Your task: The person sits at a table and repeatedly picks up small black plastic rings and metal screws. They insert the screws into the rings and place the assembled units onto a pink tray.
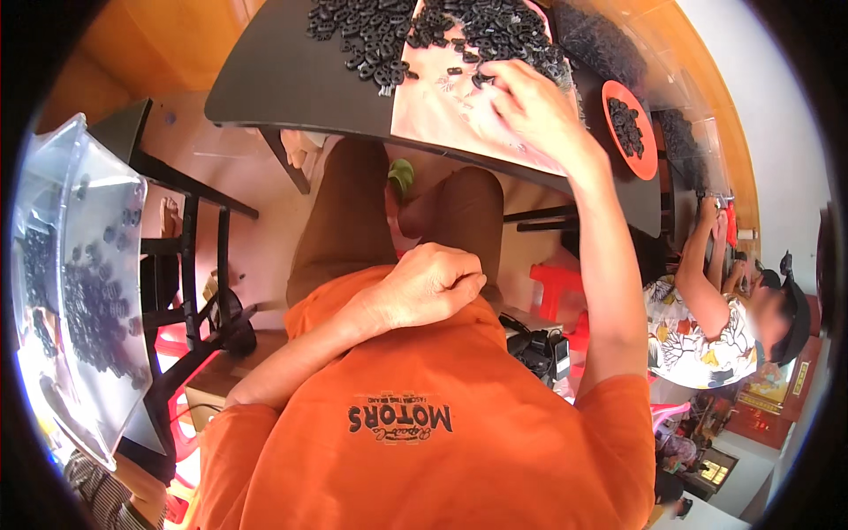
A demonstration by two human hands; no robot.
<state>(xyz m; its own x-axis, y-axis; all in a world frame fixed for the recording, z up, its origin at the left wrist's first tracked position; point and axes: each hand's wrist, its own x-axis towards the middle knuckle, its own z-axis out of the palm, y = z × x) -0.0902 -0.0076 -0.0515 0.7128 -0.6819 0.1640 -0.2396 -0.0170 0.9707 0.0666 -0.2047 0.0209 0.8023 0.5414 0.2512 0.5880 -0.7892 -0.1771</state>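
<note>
I see the right hand [530, 106] stretched out over the desk [283, 79], its fingers [495, 84] spread and curved down onto the pile of small black parts [495, 35] lying on a pale sheet [442, 115], as if to rake a few loose. The left hand [433, 283] rests against the orange shirt [424, 424], fingers curled shut on nothing I can see (idle, I judge). An orange dish [649, 155] holds more parts, set within reach.
</note>
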